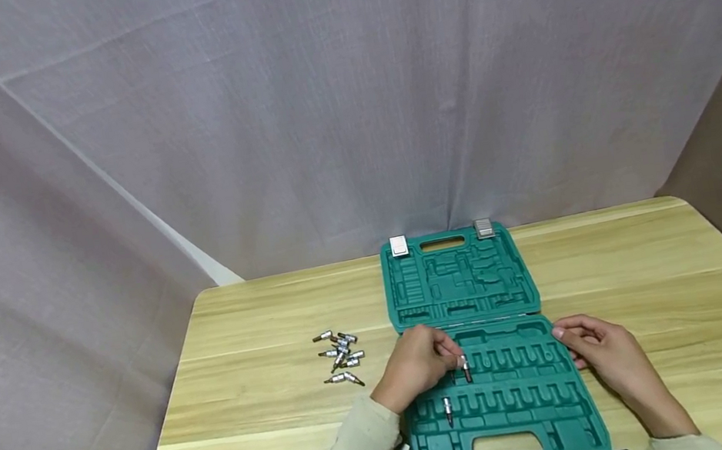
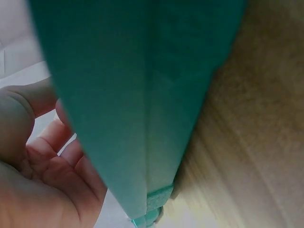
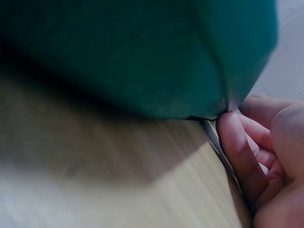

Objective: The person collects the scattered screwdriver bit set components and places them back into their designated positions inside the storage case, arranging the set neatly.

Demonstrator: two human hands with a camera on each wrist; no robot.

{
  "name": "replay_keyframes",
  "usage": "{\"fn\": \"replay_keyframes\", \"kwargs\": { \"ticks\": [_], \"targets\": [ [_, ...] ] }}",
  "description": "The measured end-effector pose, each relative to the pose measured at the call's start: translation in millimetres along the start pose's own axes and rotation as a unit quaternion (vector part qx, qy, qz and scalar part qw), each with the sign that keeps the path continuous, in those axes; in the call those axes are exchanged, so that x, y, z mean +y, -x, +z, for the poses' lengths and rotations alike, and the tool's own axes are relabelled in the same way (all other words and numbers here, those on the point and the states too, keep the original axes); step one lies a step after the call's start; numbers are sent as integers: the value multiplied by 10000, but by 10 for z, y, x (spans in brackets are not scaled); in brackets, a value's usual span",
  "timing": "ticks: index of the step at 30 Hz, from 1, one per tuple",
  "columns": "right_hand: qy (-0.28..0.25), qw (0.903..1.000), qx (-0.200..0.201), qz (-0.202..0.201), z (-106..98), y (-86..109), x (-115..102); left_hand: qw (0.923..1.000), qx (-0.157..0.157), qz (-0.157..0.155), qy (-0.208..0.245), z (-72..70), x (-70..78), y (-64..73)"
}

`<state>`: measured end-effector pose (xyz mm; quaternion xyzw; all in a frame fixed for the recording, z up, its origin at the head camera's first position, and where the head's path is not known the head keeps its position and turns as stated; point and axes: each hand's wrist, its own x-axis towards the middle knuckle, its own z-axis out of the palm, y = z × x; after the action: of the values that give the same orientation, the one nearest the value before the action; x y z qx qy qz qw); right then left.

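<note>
A green plastic tool case [image 1: 495, 421] lies opened flat on the table, its lid away from me. Over the upper row of slots in the near half, my left hand [image 1: 416, 360] pinches a short silver-and-dark bit socket [image 1: 467, 371] at its fingertips. Another bit socket [image 1: 448, 412] sits in the lower row at the left. Part of a dark bit shows just beside the left fingers. My right hand [image 1: 604, 348] grips the case's right rim near the hinge, thumb on top. In the left wrist view, the case wall hides the left fingertips.
A loose pile of several bit sockets [image 1: 340, 352] lies on the wooden table [image 1: 256, 412], left of the case. Two metal latches [image 1: 398, 246] stand at the lid's far edge. Grey cloth [image 1: 331, 120] hangs behind the table.
</note>
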<state>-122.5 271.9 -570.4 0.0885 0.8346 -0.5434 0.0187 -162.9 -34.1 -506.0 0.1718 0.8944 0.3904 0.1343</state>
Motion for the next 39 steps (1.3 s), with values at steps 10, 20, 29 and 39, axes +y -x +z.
{"fn": "replay_keyframes", "kwargs": {
  "ticks": [10,20,29,39],
  "targets": [
    [27,9999,-72,85,-5,4,1,9998,-53,-148,136,4,-9,-11],
    [-57,10000,-18,16,-11,9,-6,9992,90,-186,-332,24,30,-32],
    [-125,9999,-30,5,14,21,-18,9993,-231,234,-153,-46,-42,23],
    [-106,9999,9,-59,-4,6,-4,9915,-701,756,788,-231,-133,152]
  ]
}}
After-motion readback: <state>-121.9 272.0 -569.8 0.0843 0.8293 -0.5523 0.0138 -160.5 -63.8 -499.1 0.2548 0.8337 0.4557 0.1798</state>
